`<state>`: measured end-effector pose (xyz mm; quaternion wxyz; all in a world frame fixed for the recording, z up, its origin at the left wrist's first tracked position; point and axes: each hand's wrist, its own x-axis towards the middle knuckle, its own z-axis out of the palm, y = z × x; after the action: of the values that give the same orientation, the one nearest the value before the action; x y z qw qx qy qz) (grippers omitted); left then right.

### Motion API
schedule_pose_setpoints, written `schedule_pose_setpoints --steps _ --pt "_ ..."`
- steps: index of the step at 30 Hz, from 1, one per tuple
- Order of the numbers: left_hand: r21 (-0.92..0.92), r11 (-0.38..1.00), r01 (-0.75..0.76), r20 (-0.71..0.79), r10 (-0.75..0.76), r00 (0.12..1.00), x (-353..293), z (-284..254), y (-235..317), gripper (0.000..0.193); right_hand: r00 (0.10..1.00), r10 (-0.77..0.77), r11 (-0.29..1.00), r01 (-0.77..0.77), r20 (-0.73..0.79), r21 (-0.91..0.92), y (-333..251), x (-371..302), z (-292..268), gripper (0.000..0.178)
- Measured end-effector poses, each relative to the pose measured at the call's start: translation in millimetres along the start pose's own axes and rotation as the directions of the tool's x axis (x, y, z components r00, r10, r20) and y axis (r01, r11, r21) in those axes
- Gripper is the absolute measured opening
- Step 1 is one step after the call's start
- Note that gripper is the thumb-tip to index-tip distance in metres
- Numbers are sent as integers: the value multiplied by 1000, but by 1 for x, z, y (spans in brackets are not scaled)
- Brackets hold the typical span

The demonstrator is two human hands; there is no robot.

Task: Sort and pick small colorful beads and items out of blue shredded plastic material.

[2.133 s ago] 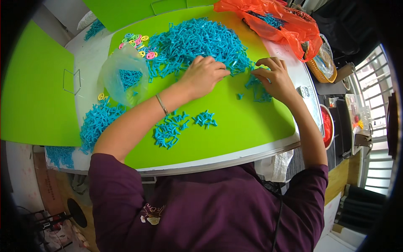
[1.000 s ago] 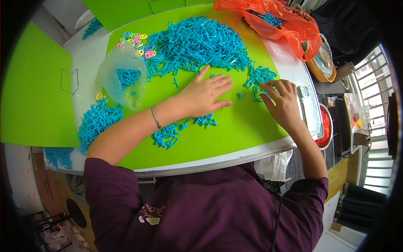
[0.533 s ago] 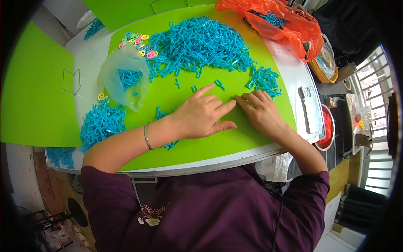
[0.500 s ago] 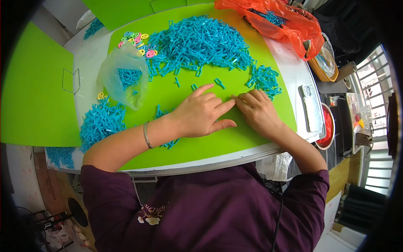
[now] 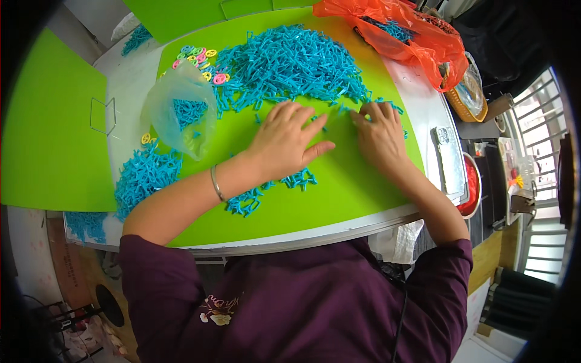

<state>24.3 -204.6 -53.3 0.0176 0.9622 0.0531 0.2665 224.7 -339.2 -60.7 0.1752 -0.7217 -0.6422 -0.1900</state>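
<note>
Blue forked plastic pieces [image 5: 296,66] lie heaped on the green board [image 5: 351,181]; they seem light, stiff, slightly slippery, best pinched mid-length. The left hand [image 5: 281,138] is loosely spread, the right hand [image 5: 380,134] half curled; whether either holds one, I cannot tell.

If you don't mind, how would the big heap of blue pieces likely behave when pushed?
The blue heap would probably spread rather than shift as one block, since its pieces lie loose and jumbled. Each piece looks light, being small and thin. Their angular shapes suggest they'd snag on one another rather than roll.
</note>
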Motion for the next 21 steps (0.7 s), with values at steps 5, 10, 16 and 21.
schedule_pose_setpoints --steps 5,10,16,21 --pt "95 993 71 108 -81 991 -3 9 -8 63 999 -34 984 28 32 175 -1 -10 -15 24" --pt "127 989 72 79 -83 993 -6 12 -21 62 999 1 988 5 -38 154 10 -2 -7 16" --pt "139 982 127 85 -139 987 4 21 -27 51 996 -58 986 46 71 163 -14 -5 -15 12" --pt "5 989 145 3 -145 989 15 32 -27 42 994 -83 903 43 75 428 -4 8 -13 10"
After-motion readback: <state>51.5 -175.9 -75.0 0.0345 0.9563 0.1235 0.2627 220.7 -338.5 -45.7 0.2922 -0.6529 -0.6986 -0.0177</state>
